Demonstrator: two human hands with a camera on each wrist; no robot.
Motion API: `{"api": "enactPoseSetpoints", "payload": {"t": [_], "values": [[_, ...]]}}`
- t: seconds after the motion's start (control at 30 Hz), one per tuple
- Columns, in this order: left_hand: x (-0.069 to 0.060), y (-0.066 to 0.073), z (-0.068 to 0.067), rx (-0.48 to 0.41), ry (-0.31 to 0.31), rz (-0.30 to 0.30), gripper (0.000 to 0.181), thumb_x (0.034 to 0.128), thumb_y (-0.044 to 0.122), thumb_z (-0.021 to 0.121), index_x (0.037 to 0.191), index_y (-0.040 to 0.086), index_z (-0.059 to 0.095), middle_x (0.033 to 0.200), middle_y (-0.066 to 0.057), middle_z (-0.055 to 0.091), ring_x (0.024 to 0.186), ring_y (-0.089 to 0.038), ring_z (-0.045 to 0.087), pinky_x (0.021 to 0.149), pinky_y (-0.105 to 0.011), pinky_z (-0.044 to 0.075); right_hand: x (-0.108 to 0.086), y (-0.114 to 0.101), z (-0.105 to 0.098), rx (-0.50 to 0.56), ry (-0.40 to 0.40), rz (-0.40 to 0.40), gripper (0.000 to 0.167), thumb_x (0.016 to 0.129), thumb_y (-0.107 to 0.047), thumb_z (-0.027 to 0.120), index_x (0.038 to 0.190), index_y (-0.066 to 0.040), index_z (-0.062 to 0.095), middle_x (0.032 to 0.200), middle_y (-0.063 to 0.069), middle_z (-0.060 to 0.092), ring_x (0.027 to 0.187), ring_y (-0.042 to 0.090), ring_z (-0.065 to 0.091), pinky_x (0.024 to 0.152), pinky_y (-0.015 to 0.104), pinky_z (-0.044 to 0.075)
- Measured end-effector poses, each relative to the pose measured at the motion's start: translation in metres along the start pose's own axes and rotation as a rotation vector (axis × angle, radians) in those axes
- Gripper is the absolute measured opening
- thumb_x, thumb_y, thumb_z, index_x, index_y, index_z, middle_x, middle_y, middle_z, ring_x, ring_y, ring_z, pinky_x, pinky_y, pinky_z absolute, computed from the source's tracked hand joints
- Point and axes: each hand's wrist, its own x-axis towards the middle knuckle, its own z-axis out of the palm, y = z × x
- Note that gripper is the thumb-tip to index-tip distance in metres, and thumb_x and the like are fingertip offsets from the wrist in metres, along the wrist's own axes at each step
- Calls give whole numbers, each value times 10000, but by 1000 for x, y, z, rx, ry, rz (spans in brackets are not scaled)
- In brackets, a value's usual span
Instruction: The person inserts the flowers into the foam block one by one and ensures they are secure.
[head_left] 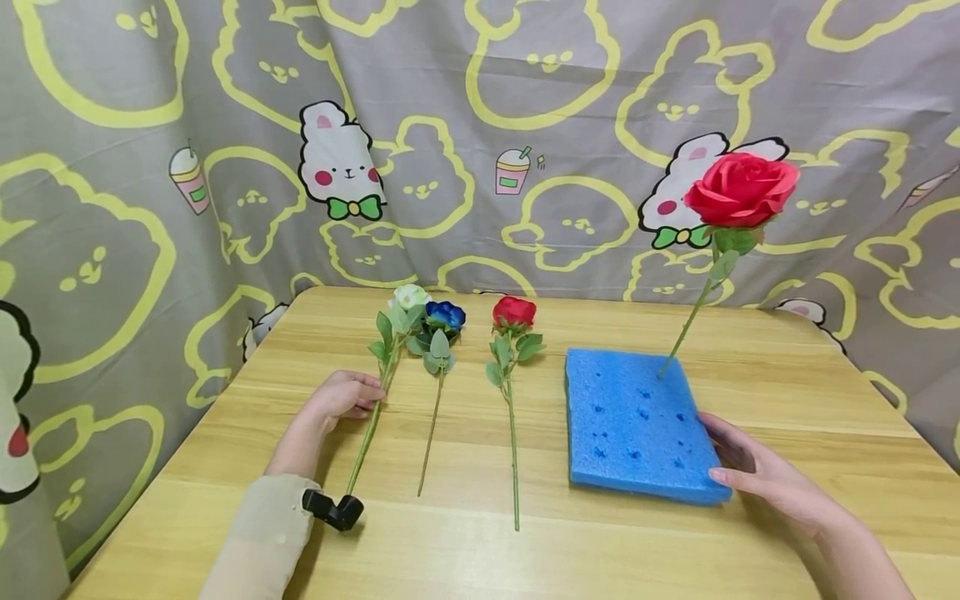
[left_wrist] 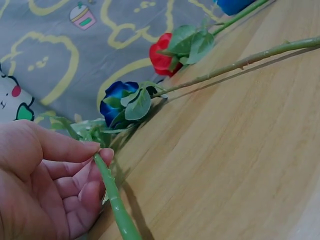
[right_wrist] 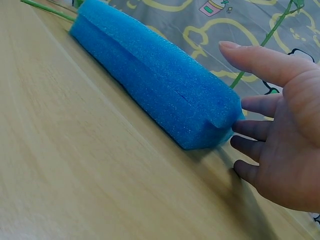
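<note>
Thumb and fingertips of my left hand (head_left: 347, 395) pinch the green stem of a white artificial flower (head_left: 410, 297) on the left of the table; the left wrist view shows the thorny stem (left_wrist: 116, 200) between them. My right hand (head_left: 765, 471) rests against the right edge of a blue foam block (head_left: 637, 425), its fingers fairly straight in the right wrist view. Several small holes dot the block's top. A large red rose (head_left: 742, 192) stands in the block near its back right, leaning right.
A blue rose (head_left: 446, 317) lies just right of the white flower. Farther right, a smaller red rose (head_left: 514, 312) lies between it and the block, stem toward me. Behind the wooden table (head_left: 465, 558) hangs a grey patterned curtain (head_left: 450, 50).
</note>
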Motion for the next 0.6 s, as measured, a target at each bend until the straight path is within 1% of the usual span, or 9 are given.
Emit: {"api": "enactPoseSetpoints", "payload": {"t": [0.13,0.33,0.6], "values": [[0,1,0,-84,-34,-10,342,890,17,557,1178,-147,469,808,-43,634,675,-103,568,607,-217,505,0,0,0,-2,8,3,615,926,5,484,1442,48,153,1376,-191,266,1180,-158,308,909,63,292],[0,4,0,-145,-64,23,356,889,4,552,1182,-163,438,841,-63,643,707,-125,584,645,-226,510,0,-1,1,6,13,1,616,925,6,485,1439,56,149,1368,-202,268,1180,-161,307,913,60,286],[-4,11,3,-198,-93,74,390,877,-3,562,1192,-180,417,867,-85,633,744,-144,599,675,-232,521,0,0,1,17,4,-14,615,922,18,478,1435,67,141,1365,-222,275,1188,-154,307,916,61,285]]}}
